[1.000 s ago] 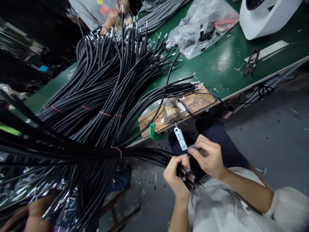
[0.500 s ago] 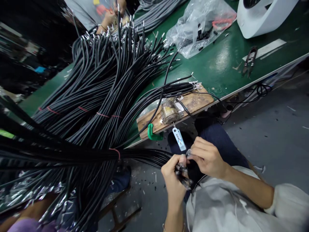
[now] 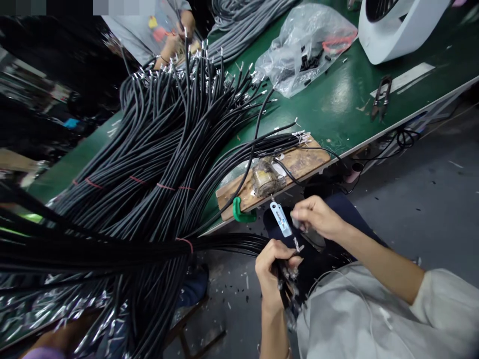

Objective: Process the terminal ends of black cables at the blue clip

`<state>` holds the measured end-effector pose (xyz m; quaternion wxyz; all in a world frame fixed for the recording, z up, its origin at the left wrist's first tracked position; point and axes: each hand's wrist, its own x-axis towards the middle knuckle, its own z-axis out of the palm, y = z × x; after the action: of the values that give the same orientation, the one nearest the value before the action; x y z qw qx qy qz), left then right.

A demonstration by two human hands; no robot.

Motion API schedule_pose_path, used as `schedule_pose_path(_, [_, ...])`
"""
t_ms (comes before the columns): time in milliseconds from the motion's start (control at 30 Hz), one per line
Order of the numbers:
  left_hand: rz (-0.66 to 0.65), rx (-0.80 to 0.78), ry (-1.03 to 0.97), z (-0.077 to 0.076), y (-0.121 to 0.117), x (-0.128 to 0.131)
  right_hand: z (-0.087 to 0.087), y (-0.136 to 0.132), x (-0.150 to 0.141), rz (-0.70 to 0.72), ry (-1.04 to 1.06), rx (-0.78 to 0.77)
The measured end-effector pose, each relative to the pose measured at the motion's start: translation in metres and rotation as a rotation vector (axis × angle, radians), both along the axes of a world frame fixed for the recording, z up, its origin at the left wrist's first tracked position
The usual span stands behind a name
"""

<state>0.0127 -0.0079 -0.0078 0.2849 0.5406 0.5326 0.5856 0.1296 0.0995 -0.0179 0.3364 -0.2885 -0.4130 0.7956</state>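
My left hand point(image 3: 272, 269) is closed around the near ends of a bundle of black cables point(image 3: 228, 244), low in the view over my lap. My right hand point(image 3: 316, 217) is pinched shut on a thin stripped cable end with foil point(image 3: 304, 233), held just above and right of the left hand. A small white and blue tag point(image 3: 280, 219) hangs from a wooden board point(image 3: 299, 162) clamped at the table edge, right beside my right hand's fingertips.
A huge fan of black cables point(image 3: 157, 149) tied with red bands covers the green table point(image 3: 337, 99). A plastic bag of parts point(image 3: 303, 47), snips point(image 3: 378, 97) and a white appliance point(image 3: 396, 25) lie beyond. Another person's hands point(image 3: 175, 35) work at the far side. A green clamp point(image 3: 241, 212) holds the board.
My right hand has lifted up and away from the left hand, drawing out a thin cable end. The left hand keeps its hold on the bundle.
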Motion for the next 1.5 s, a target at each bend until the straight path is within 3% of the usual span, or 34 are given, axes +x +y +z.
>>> schedule_pose_path(67, [0.052,0.066,-0.072,-0.001,0.001,0.003,0.01,0.009,-0.005,-0.066,-0.022,0.054])
schedule_pose_path(133, [0.102,0.136,-0.126,-0.002,0.004,0.005,0.018,0.011,-0.012,-0.025,0.017,0.079])
schedule_pose_path(233, [0.144,0.186,-0.167,-0.002,0.01,0.007,0.021,0.004,-0.023,0.027,0.177,-0.053])
schedule_pose_path(333, [0.167,0.155,-0.176,-0.002,0.015,0.008,0.016,-0.003,-0.029,0.021,0.338,-0.227])
schedule_pose_path(467, [0.184,0.066,-0.108,0.0,0.016,0.008,0.009,-0.006,-0.03,0.053,0.443,-0.333])
schedule_pose_path(733, [0.154,0.025,-0.049,0.004,0.014,0.002,-0.001,-0.009,-0.026,0.106,0.463,-0.311])
schedule_pose_path(900, [0.096,0.096,-0.024,0.002,0.011,0.001,-0.022,-0.011,-0.004,-0.01,0.362,-0.283])
schedule_pose_path(1033, [-0.002,0.161,-0.017,-0.002,0.009,-0.003,-0.031,-0.018,0.024,-0.085,0.113,-0.085])
schedule_pose_path(1200, [-0.002,0.102,-0.105,-0.004,0.003,-0.007,-0.016,-0.037,0.043,-0.224,-0.184,0.283])
schedule_pose_path(1367, [0.054,-0.03,0.011,-0.001,-0.013,-0.007,0.011,-0.05,0.031,-0.305,-0.17,0.803])
schedule_pose_path(1500, [0.048,-0.102,0.158,0.002,-0.024,-0.008,0.019,-0.053,0.019,-0.362,-0.159,0.879])
